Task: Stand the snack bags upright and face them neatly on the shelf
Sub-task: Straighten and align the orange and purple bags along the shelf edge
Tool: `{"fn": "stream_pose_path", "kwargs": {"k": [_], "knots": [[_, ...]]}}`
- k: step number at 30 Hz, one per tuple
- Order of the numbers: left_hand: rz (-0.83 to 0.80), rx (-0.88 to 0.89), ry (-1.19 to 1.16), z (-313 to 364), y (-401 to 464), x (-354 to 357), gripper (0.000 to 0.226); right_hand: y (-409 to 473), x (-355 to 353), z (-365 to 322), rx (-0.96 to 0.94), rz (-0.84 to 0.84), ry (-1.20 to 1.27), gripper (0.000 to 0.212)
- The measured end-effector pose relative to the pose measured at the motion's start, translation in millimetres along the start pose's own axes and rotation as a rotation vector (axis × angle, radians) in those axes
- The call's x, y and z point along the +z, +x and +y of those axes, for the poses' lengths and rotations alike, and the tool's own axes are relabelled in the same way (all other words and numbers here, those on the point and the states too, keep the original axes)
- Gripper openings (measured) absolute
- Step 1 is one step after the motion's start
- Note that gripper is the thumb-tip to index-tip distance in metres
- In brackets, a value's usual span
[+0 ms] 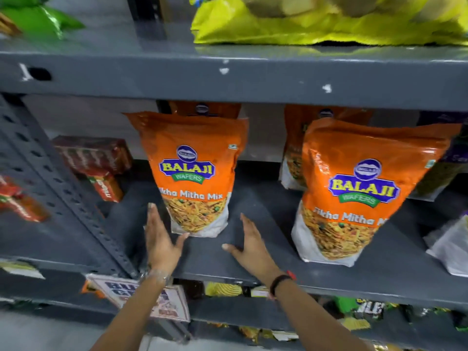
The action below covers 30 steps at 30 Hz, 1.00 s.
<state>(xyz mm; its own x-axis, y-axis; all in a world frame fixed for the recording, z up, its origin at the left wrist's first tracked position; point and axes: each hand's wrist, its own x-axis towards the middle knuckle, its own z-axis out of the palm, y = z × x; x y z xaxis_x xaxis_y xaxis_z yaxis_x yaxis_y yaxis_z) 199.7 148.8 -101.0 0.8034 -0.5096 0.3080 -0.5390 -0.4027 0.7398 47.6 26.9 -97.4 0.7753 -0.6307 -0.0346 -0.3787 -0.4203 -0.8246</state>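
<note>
An orange Balaji snack bag [192, 173] stands upright on the grey shelf [253, 259], its front facing me. My left hand [159, 239] is open just left of its base, the thumb touching the bag's bottom corner. My right hand [249, 245] is open, flat on the shelf a little right of the bag, holding nothing. A second orange Balaji bag [364, 188] stands upright further right and nearer the front edge. Behind each front bag another orange bag shows partly, one behind the left [205, 108] and one behind the right [295, 138].
Red and brown boxes [96, 160] sit at the shelf's back left beside a perforated grey upright [65, 188]. A purple bag [445, 158] and a white bag [450, 244] are at the far right. A yellow-green bag [316, 24] lies on the shelf above. More packets fill the shelf below.
</note>
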Motion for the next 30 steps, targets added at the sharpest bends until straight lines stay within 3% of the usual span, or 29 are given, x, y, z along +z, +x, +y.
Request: {"fn": "stream_pose_path", "kwargs": {"k": [3, 6, 9, 11, 30], "knots": [[-0.214, -0.076, -0.034, -14, 25, 3, 0.108, 26, 13, -5, -0.001, -0.039, -0.040, 0.099], [-0.294, -0.047, -0.122, -20, 36, 7, 0.102, 42, 17, -8, -0.012, -0.024, -0.092, 0.093], [-0.302, -0.090, -0.165, -22, 41, 8, 0.092, 47, 19, -11, -0.030, 0.027, -0.167, 0.065], [-0.295, -0.105, -0.168, -23, 40, 8, 0.085, 46, 21, -12, -0.015, 0.037, -0.165, 0.058], [-0.348, -0.122, -0.105, -24, 11, -11, 0.085, 12, 29, -12, 0.041, 0.034, -0.124, 0.060]]}}
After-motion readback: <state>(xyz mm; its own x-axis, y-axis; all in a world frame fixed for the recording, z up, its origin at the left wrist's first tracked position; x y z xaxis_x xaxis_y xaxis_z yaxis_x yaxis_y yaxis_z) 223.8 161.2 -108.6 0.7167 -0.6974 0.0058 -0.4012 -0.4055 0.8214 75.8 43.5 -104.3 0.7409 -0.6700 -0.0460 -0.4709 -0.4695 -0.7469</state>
